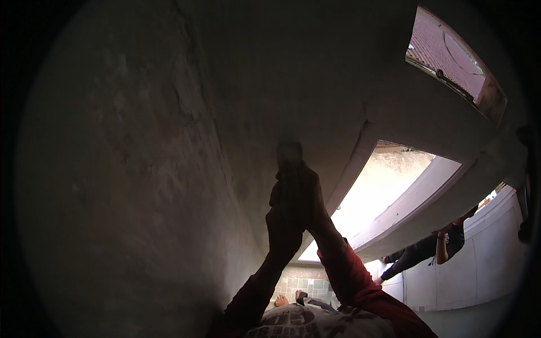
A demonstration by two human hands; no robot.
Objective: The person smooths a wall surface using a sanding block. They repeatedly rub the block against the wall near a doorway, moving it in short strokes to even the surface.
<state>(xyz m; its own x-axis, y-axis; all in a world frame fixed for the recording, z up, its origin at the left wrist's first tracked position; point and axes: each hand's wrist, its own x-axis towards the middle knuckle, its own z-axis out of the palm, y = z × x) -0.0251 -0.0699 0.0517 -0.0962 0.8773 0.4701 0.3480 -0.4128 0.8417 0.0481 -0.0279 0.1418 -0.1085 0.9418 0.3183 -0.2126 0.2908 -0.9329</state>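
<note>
Both my arms, in red sleeves, reach up toward a dark rough concrete surface (169, 141). My right hand (301, 194) is closed around a small dark object (289, 153) whose top pokes above the fingers, close to or against the concrete. My left hand (282, 231) sits just below, pressed against the right hand's wrist. Both hands are in silhouette, so the left hand's grip and the object's kind are unclear.
A bright opening (389, 191) with a curved concrete ledge lies to the right. An upper opening (451, 56) shows reddish brickwork. Another person in dark clothes (434, 248) leans by a white wall (484, 265). Green floor tiles (307, 284) and bare feet (282, 300) show below.
</note>
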